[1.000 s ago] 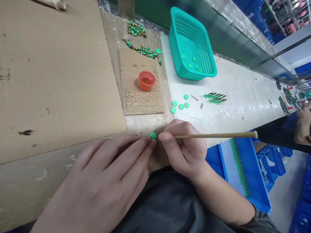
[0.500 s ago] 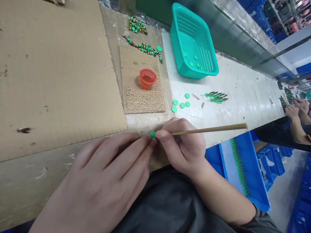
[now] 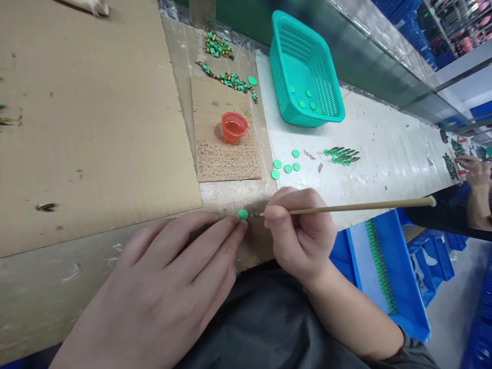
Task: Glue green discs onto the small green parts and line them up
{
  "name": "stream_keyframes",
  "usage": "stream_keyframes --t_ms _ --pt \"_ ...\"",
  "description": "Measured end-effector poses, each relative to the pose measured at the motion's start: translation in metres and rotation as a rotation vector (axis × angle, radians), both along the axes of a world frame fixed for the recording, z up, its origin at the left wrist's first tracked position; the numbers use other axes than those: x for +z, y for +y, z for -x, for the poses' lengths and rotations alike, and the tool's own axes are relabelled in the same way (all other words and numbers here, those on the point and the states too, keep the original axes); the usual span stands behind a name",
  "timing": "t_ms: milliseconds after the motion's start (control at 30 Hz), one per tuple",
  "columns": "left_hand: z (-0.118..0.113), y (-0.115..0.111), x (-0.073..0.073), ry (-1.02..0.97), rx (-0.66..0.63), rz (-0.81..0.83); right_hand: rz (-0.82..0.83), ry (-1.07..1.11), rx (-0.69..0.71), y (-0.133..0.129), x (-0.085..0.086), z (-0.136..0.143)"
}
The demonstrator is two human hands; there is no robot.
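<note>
pinching one thin stick (image 3: 361,206) between thumb and fingers of the right hand (image 3: 303,236), with its tip just beside one green disc (image 3: 242,214). laying the left hand (image 3: 169,277) flat, fingers close together and two fingertips against that disc, near the table edge; can't tell whether pinching, with the thumb hidden. count five loose discs (image 3: 288,168) on the white sheet (image 3: 369,179), one more disc (image 3: 252,80) beside two heaps of small coloured pieces (image 3: 218,46), and about five discs inside one green basket (image 3: 286,102). beyond the hands, see one red cup (image 3: 231,137) on one small cardboard piece (image 3: 226,166), one big cardboard sheet (image 3: 115,128) to the left, one cluster of green-and-dark pieces (image 3: 343,155), and, far right, another person's hand (image 3: 476,171). find one blue tray (image 3: 411,292) partly blocked by the right forearm.
</note>
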State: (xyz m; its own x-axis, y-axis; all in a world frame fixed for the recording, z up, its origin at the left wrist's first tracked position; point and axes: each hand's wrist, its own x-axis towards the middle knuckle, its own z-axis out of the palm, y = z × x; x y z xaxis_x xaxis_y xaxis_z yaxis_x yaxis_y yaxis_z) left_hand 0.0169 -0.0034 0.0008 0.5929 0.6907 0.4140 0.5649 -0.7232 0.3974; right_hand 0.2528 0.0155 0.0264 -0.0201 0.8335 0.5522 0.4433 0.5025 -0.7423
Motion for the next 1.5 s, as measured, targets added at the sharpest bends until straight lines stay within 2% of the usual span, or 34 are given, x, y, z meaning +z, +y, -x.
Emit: stream_keyframes --t_ms 67,133,233,333,500,667,767,833,900,967,1000,1067,1133,1200,1300,1400,1500 --pt "-0.003 0.004 0.006 0.046 -0.001 -0.082 0.035 0.058 -0.054 -0.004 0.002 -0.003" --pt "-0.006 0.009 0.011 0.072 -0.010 -0.133 0.102 0.041 -0.043 -0.006 0.006 -0.007" --pt "-0.009 0.014 0.018 0.083 -0.027 -0.177 0.129 -0.145 0.079 -0.004 0.007 -0.013" --pt "-0.011 0.016 0.021 0.114 -0.018 -0.184 0.061 -0.272 0.201 0.002 0.004 -0.016" --pt "-0.016 0.007 0.030 0.006 0.013 -0.078 0.067 -0.333 0.215 0.001 0.001 -0.016" --pt "-0.010 -0.016 0.042 0.065 0.092 -0.149 -0.016 -0.361 0.153 -0.015 -0.006 -0.013" --pt "0.018 -0.028 0.055 0.064 0.245 -0.165 -0.059 -0.391 0.084 -0.026 -0.010 -0.009" --pt "0.056 -0.023 0.064 0.081 0.421 -0.149 -0.082 -0.396 0.036 -0.031 -0.013 -0.007" --pt "0.106 -0.005 0.074 0.112 0.646 -0.112 -0.099 -0.384 0.010 -0.032 -0.016 -0.007" --pt "0.154 0.023 0.084 0.169 0.823 -0.069 -0.100 -0.356 -0.002 -0.031 -0.018 -0.007" --pt "0.175 0.038 0.088 0.205 0.877 -0.040 -0.094 -0.337 -0.005 -0.031 -0.019 -0.008" --pt "0.202 0.069 0.093 0.289 0.900 0.040 -0.079 -0.301 -0.009 -0.030 -0.020 -0.009" --pt "0.212 0.097 0.094 0.360 0.862 0.104 -0.071 -0.278 -0.010 -0.030 -0.020 -0.010" --pt "0.211 0.120 0.091 0.408 0.826 0.145 -0.075 -0.263 -0.012 -0.030 -0.019 -0.010" --pt "0.206 0.142 0.089 0.427 0.803 0.161 -0.074 -0.223 -0.012 -0.031 -0.015 -0.008" --pt "0.205 0.145 0.094 0.372 0.778 0.120 -0.017 -0.139 -0.025 -0.032 -0.010 -0.009" --pt "0.194 0.124 0.100 0.243 0.704 0.048 0.076 -0.004 -0.073 -0.031 -0.004 -0.011"
